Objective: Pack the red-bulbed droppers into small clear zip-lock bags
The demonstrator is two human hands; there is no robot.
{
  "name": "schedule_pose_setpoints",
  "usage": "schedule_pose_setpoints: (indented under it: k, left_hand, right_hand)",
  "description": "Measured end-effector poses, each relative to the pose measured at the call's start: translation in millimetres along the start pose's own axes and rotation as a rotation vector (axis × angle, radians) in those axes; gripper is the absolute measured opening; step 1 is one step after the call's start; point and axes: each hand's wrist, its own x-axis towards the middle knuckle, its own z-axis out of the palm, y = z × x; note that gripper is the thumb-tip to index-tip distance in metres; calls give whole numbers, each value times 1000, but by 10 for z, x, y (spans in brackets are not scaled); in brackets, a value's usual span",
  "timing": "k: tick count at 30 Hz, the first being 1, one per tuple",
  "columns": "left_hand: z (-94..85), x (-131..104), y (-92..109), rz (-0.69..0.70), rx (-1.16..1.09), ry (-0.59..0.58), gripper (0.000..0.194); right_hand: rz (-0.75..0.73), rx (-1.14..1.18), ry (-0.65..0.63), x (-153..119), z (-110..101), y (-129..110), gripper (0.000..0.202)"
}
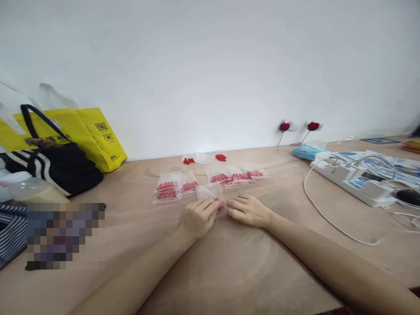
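A small clear zip bag with red capsule-shaped pieces in its near end lies between my two hands. My left hand is closed over its near left part, the fingertips pressed near the red pieces. At its near right edge, my right hand has its fingers curled together; the fingertips are partly hidden. Beyond are more filled zip bags, a left group and a right group. Farther back, loose-looking red capsules and a second cluster of red capsules lie beside pale clear plastic.
To the left stand a yellow bag, a black bag and a plastic bottle. A power strip with chargers, a white cable and a blue tissue pack lie right. Two red artificial roses lean against the wall.
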Motion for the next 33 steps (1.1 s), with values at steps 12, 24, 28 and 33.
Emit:
schedule_pose_setpoints:
  k: [12,24,28,33]
  left_hand:
    - [-205,-130,-290,195,-281,-189,22]
    - [-227,-181,-348,312,-57,-32,21]
    - [-221,-190,-361,253,-35,-66,24]
    - [-212,-185,-414,298,15,-99,26]
  right_hand:
    - [-85,15,-17,-19,-49,-32,17]
    - [189,-22,70,-49,20,-60,15]
    - [193,-30,52,-31,24,-70,19]
    - [152,-53,24,-5,17,-68,20]
